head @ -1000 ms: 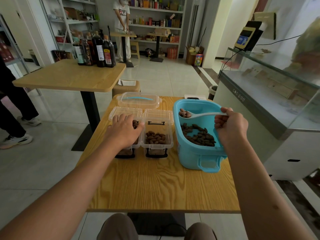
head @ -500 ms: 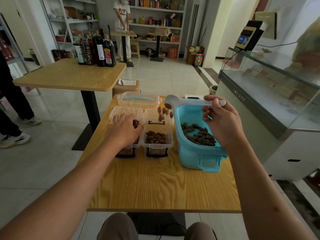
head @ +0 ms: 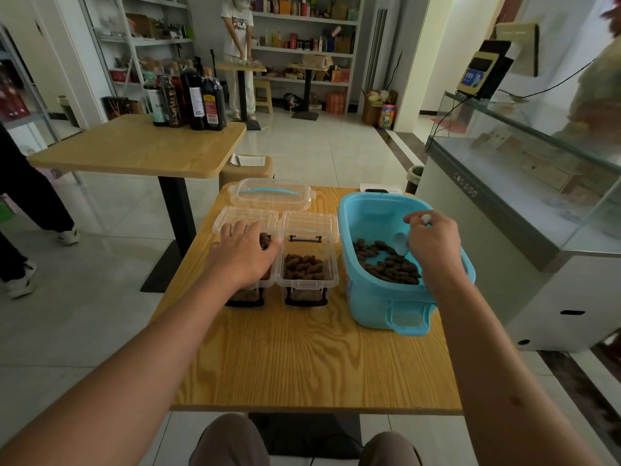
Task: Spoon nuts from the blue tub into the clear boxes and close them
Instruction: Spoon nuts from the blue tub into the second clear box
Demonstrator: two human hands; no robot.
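The blue tub stands at the right of the wooden table, open-topped, with a handle loop on its near end. Dark brown nuts lie loose across its floor, heaped toward the near side. A white spoon dips bowl-down into the tub, just above the nuts. Left of the tub two clear boxes stand side by side, lids hinged back: the right box holds a layer of nuts, and the left box is partly covered. A closed clear box with a blue handle lies beyond them.
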